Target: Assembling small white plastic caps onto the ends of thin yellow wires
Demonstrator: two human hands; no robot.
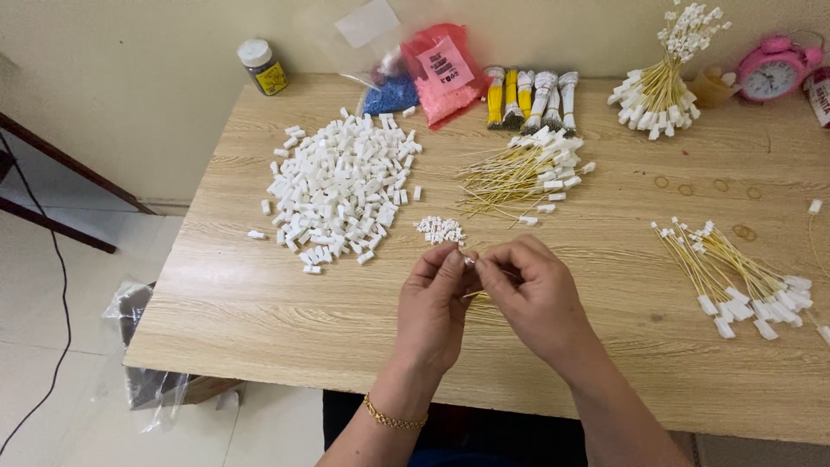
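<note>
Head view: 2 hands [488, 298], 1 white connector [468, 259]

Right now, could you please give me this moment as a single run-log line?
left hand: pinches small white connector | right hand: holds yellow wire at it | large pile of white housings: behind-left on table

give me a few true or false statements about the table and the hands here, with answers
1. Both hands, the left hand and the right hand, meet over the table. True.
2. The big pile of white connectors lies right of the hands. False: it lies to their left.
3. A pink alarm clock stands at the far right corner. True.
4. The loose wires are blue. False: they are yellow.
5. The left wrist wears a gold bracelet. True.
</note>
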